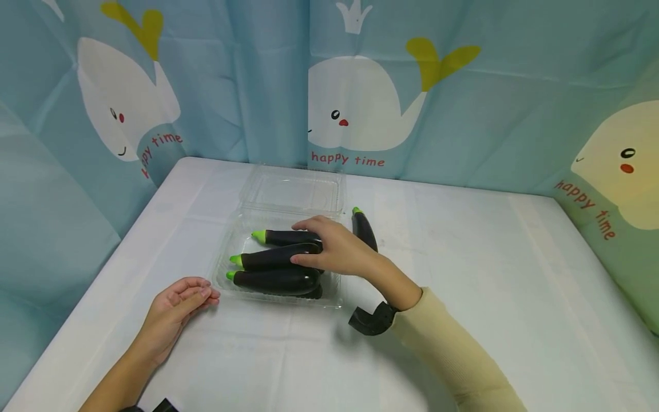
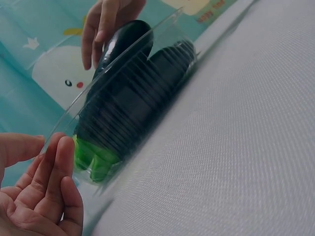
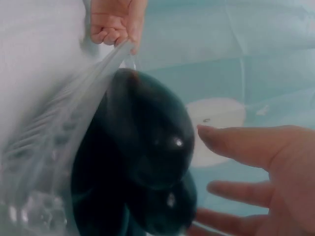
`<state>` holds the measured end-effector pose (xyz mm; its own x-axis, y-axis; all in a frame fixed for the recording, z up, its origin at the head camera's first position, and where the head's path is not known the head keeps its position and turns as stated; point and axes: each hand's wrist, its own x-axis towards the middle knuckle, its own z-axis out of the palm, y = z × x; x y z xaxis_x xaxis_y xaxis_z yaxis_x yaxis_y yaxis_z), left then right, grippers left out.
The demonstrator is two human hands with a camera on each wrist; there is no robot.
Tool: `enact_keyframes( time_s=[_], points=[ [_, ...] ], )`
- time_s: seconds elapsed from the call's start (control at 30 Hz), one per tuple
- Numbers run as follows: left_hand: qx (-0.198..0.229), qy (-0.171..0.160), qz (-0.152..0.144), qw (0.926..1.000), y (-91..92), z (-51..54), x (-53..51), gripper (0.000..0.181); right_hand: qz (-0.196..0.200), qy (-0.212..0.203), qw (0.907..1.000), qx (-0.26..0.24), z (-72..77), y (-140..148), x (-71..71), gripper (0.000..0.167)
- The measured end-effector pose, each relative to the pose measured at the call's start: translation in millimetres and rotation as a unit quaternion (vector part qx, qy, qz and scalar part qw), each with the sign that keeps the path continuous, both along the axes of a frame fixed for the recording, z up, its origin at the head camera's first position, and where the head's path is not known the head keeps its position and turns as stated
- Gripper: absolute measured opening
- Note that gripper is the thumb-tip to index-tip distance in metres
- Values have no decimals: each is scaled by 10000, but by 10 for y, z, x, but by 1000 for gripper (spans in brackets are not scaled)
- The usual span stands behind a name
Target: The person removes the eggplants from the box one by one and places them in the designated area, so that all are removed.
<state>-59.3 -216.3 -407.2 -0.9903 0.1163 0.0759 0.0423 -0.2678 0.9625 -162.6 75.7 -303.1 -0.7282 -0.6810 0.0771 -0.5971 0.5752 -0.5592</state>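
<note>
At the near edge, a black wrist camera (image 1: 165, 405) is showing below the left forearm. A beige sleeve (image 1: 448, 349) is covering the right forearm, with another black wrist camera (image 1: 373, 319) sitting at its cuff. The left hand (image 1: 177, 306) is pinching the near left corner of a clear container (image 1: 332, 292) between thumb and fingertips. The container is resting on the white table (image 1: 489, 274) and holding dark eggplants, their green stems pointing left: a near eggplant (image 1: 278, 281), a middle eggplant (image 1: 278, 257) and a far eggplant (image 1: 288, 238). A further dark end is peeking out beneath the near one. The right hand (image 1: 334, 246) is hovering over their right ends, thumb and fingers spread wide; whether a fingertip is touching, I cannot tell. Beyond that hand, a loose eggplant (image 1: 364, 230) is lying on the table, just right of the container, its green stem pointing far. The clear lid (image 1: 304, 191) is lying open on the far side. Farthest off, a blue curtain (image 1: 273, 86) with whale prints (image 1: 360, 109) is hanging behind the table.
</note>
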Motion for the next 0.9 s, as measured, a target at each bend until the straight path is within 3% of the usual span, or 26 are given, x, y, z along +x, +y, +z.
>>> enact_keyframes(
  time_s=[0.33, 0.63, 0.9],
  points=[
    [-32, -71, 33, 10000, 4, 13, 0, 9, 387, -201, 9990, -61, -116, -84, -139, 49],
    [-37, -100, 35, 9999, 2, 11, 1, 8, 519, -307, 9981, -126, -172, -121, -148, 47],
    [4, -58, 28, 10000, 2, 6, 1, 9, 678, -359, 9970, -125, -139, -129, -121, 33]
  ],
)
